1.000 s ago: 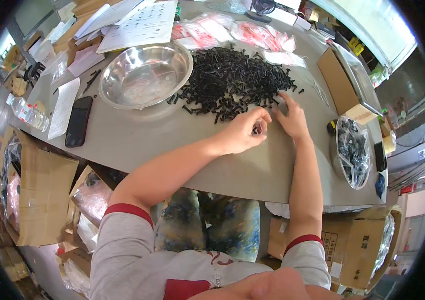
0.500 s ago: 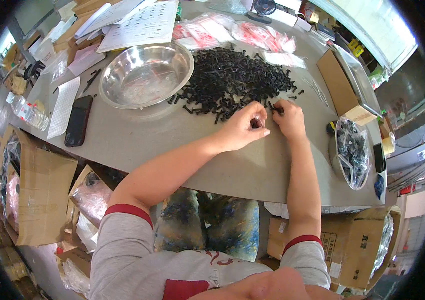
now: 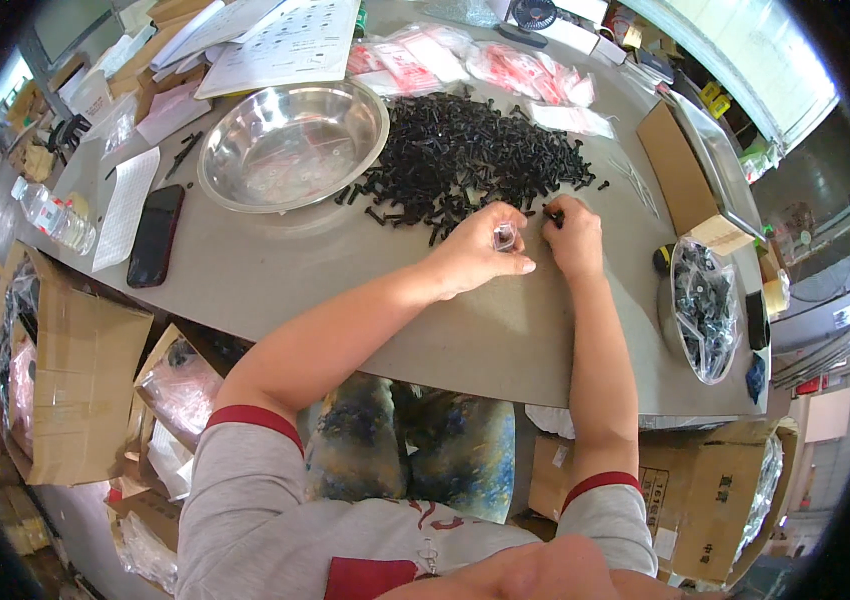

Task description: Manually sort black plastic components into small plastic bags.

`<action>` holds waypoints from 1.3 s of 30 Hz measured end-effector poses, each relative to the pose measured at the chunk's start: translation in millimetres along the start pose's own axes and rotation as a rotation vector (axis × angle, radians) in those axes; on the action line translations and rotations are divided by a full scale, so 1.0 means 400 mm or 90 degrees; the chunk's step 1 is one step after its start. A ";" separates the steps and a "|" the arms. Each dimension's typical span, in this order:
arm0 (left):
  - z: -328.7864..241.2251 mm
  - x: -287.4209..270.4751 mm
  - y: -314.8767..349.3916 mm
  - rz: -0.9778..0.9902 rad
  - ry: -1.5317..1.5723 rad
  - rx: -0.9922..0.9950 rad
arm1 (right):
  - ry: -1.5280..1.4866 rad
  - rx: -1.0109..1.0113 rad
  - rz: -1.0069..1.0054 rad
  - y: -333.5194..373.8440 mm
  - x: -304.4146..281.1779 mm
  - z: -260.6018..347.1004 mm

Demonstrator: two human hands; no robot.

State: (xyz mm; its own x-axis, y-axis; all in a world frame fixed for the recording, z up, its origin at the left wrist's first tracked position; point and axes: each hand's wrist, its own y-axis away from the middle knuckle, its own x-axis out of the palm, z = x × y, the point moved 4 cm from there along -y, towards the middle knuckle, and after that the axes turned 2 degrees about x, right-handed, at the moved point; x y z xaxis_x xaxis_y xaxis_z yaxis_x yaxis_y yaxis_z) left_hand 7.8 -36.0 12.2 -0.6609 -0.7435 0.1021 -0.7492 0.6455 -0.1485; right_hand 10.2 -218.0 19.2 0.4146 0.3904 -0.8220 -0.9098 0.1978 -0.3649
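A wide heap of black screws (image 3: 485,150) lies on the grey table (image 3: 365,320) in front of me. At the heap's near edge my left hand (image 3: 480,250) curls around a small clear plastic bag (image 3: 505,236), whose mouth faces up between thumb and fingers. Just to its right, my right hand (image 3: 574,236) pinches black screws (image 3: 554,216), partly hidden by its fingers; how many cannot be made out. The two hands are a short gap apart. Left of the heap stands a shiny steel bowl (image 3: 210,165) with clear bags (image 3: 295,175) in it.
Red-and-white plastic bags (image 3: 530,72) lie behind the heap. A phone (image 3: 156,237), paper sheets (image 3: 280,45) and a water bottle (image 3: 55,217) are on the left. At right are a bowl of bagged black parts (image 3: 702,300) and a cardboard box (image 3: 680,165). Open cartons (image 3: 90,380) flank my seat.
The clear bag in my left hand now shows more plainly through its fingers. My right hand has shifted slightly, its fingers around black screws. The heap looks the same.
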 end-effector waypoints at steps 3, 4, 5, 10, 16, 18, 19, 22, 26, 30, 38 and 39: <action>0.029 -0.001 -0.007 0.031 0.007 0.014 | -0.139 0.050 0.035 0.006 -0.034 0.022; 0.025 0.001 -0.005 0.029 0.017 0.007 | -0.267 0.081 0.060 0.013 -0.051 0.033; 0.026 -0.002 -0.005 0.025 0.018 0.007 | -0.268 0.078 0.064 0.025 -0.063 0.054; 0.012 0.007 -0.002 -0.008 0.084 0.039 | -0.629 -0.059 0.184 0.066 -0.066 0.139; -0.004 -0.001 -0.003 0.004 -0.020 0.050 | -0.242 0.023 0.048 0.020 -0.052 0.082; -0.009 0.002 -0.005 0.010 -0.005 0.051 | -0.057 -0.141 -0.041 0.028 -0.001 0.058; 0.000 0.000 -0.005 0.027 0.077 0.018 | 0.040 -0.223 -0.081 0.030 0.020 0.061; -0.012 -0.007 -0.001 0.020 0.069 0.001 | 0.021 -0.186 0.004 0.015 0.017 0.054; -0.001 -0.018 -0.009 -0.029 0.089 0.065 | 0.100 -0.102 0.076 0.019 0.016 0.057; -0.012 -0.018 -0.009 -0.010 0.096 0.027 | 0.053 -0.120 0.063 0.023 -0.003 0.051; -0.007 -0.013 -0.006 0.019 -0.018 0.019 | 0.058 -0.131 0.164 0.034 -0.008 0.024; -0.003 -0.015 -0.005 0.017 -0.018 0.019 | 0.057 -0.133 0.165 0.036 -0.013 0.034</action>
State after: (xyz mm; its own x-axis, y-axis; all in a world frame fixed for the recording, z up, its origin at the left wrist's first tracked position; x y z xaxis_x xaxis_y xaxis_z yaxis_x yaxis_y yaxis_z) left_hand 13.2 -32.8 12.9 -0.6787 -0.7312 0.0692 -0.7294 0.6600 -0.1798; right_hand -5.0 -205.0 24.2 0.1748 0.3212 -0.9307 -0.9729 -0.0891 -0.2135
